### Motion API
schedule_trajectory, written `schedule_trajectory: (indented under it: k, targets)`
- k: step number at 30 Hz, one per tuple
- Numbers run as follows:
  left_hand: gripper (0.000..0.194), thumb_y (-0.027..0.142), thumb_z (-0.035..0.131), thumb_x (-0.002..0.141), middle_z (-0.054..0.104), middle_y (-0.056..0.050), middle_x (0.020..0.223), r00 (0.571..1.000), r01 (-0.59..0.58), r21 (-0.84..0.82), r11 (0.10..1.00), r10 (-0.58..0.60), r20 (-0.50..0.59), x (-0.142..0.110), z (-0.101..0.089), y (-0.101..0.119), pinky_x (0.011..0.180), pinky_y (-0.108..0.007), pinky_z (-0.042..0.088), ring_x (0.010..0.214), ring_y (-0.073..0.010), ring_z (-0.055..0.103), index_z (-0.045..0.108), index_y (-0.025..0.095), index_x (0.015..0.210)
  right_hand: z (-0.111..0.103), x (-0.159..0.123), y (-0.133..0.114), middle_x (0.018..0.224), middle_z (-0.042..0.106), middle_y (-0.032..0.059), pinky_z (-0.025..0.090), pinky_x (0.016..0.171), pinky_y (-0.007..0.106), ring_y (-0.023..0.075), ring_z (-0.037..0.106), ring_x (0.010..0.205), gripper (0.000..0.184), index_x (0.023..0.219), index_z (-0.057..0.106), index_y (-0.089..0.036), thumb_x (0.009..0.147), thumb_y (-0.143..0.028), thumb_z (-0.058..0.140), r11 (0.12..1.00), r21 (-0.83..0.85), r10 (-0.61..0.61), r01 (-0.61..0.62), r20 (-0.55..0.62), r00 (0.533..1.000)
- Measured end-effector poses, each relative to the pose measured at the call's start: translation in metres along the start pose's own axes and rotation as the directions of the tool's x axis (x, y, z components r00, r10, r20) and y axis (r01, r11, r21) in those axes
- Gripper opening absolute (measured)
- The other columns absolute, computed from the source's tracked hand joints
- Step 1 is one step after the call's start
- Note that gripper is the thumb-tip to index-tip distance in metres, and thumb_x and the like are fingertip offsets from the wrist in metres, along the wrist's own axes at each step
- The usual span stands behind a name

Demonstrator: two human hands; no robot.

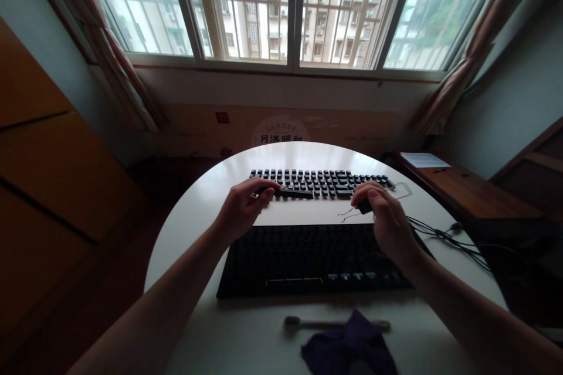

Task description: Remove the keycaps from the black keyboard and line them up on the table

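Observation:
My left hand is closed in a pinch on a black keycap at the left end of the long spacebar keycap; the fingers partly hide it. My right hand is closed around the black handle of a wire keycap puller, whose two thin bent prongs point left above the table. Beneath and between my hands lies a black keyboard, with a bare outlined slot along its front row. Behind it, black keycaps stand in keyboard-like rows on the white round table.
A thin wire loop shows beyond my right hand. Black cables run off the table's right edge. Near the front lie a brush and a purple cloth. A wooden desk with a paper stands at the right.

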State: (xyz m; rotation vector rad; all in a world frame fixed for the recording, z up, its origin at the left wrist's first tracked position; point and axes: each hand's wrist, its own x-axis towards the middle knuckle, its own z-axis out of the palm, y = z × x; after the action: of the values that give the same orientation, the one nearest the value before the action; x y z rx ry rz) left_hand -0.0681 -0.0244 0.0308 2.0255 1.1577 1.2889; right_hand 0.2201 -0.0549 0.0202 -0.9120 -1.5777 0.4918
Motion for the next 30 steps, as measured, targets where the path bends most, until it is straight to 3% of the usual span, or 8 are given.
schedule_trajectory:
  k: [5, 9, 16, 20, 22, 24, 27, 30]
  targets:
    - [0.022, 0.034, 0.062, 0.087, 0.074, -0.007, 0.091, 0.995, -0.078, 0.083, 0.993, 0.073, 0.065, -0.001, 0.003, -0.001, 0.054, -0.021, 0.050, 0.072, -0.0157, 0.066, 0.074, 0.018, 0.097, 0.012, 0.004, -0.010, 0.087, 0.062, 0.0041, 0.049, 0.074, 0.031, 0.0168, 0.059, 0.080, 0.023, 0.105, 0.062, -0.020, 0.098, -0.017, 0.040, 0.980, -0.095, -0.143, 0.173, 0.263, 0.954]
    - [0.019, 0.031, 0.065, 0.084, 0.076, -0.006, 0.086, 0.985, -0.121, 0.085, 0.989, 0.109, 0.137, -0.003, 0.005, 0.001, 0.055, -0.022, 0.050, 0.068, -0.0146, 0.066, 0.075, 0.018, 0.094, 0.028, 0.009, -0.014, 0.092, 0.061, 0.0070, 0.048, 0.071, 0.030, 0.0161, 0.058, 0.077, 0.026, 0.108, 0.066, -0.019, 0.095, -0.013, 0.044, 0.938, -0.163, -0.212, 0.306, 0.428, 0.878]
    - [0.017, 0.032, 0.069, 0.084, 0.076, -0.002, 0.080, 0.976, -0.152, 0.123, 0.981, 0.130, 0.174, -0.004, 0.005, -0.006, 0.057, -0.021, 0.048, 0.057, -0.0101, 0.060, 0.075, 0.018, 0.092, 0.047, 0.029, -0.008, 0.088, 0.071, 0.0033, 0.046, 0.069, 0.025, 0.0141, 0.060, 0.070, 0.015, 0.101, 0.071, -0.021, 0.087, -0.025, 0.067, 0.922, -0.292, -0.043, 0.253, 0.573, 0.819]
    - [0.019, 0.034, 0.068, 0.084, 0.076, -0.002, 0.084, 0.969, -0.161, 0.196, 0.967, 0.117, 0.220, -0.002, 0.000, -0.012, 0.064, -0.024, 0.051, 0.067, -0.0137, 0.065, 0.074, 0.020, 0.096, 0.055, 0.037, 0.002, 0.092, 0.076, 0.0001, 0.046, 0.070, 0.025, 0.0143, 0.066, 0.070, 0.018, 0.104, 0.071, -0.025, 0.086, -0.028, 0.068, 0.888, -0.383, 0.049, 0.256, 0.631, 0.774]
    - [0.028, 0.040, 0.065, 0.086, 0.075, -0.005, 0.093, 0.982, -0.136, 0.251, 0.958, 0.097, 0.162, 0.001, -0.009, -0.016, 0.069, -0.027, 0.052, 0.074, -0.0169, 0.066, 0.072, 0.020, 0.104, 0.058, 0.043, 0.009, 0.096, 0.077, 0.0002, 0.047, 0.074, 0.026, 0.0170, 0.069, 0.079, 0.020, 0.105, 0.071, -0.027, 0.086, -0.028, 0.067, 0.838, -0.462, 0.090, 0.290, 0.641, 0.762]
    - [0.037, 0.047, 0.057, 0.089, 0.074, -0.007, 0.097, 0.998, -0.064, 0.306, 0.950, 0.068, -0.005, 0.006, -0.020, -0.021, 0.072, -0.031, 0.052, 0.077, -0.0193, 0.066, 0.070, 0.018, 0.107, 0.061, 0.050, 0.017, 0.099, 0.077, 0.0018, 0.047, 0.078, 0.027, 0.0205, 0.071, 0.088, 0.020, 0.107, 0.072, -0.027, 0.087, -0.029, 0.066, 0.746, -0.568, 0.143, 0.347, 0.645, 0.750]
    - [0.041, 0.046, 0.043, 0.094, 0.073, -0.007, 0.092, 0.965, 0.081, 0.344, 0.935, 0.013, -0.263, 0.012, -0.034, -0.029, 0.077, -0.032, 0.050, 0.079, -0.0210, 0.065, 0.071, 0.016, 0.099, 0.069, 0.058, 0.028, 0.103, 0.077, 0.0044, 0.047, 0.079, 0.029, 0.0238, 0.071, 0.094, 0.020, 0.106, 0.072, -0.027, 0.089, -0.031, 0.063, 0.620, -0.659, 0.206, 0.426, 0.660, 0.723]
    - [0.039, 0.043, 0.042, 0.094, 0.073, -0.006, 0.089, 0.946, 0.137, 0.354, 0.925, -0.016, -0.324, 0.014, -0.038, -0.035, 0.075, -0.031, 0.048, 0.078, -0.0209, 0.064, 0.071, 0.017, 0.095, 0.079, 0.060, 0.036, 0.098, 0.077, 0.0055, 0.047, 0.075, 0.029, 0.0247, 0.071, 0.089, 0.017, 0.101, 0.073, -0.026, 0.088, -0.029, 0.063, 0.586, -0.668, 0.227, 0.458, 0.678, 0.699]
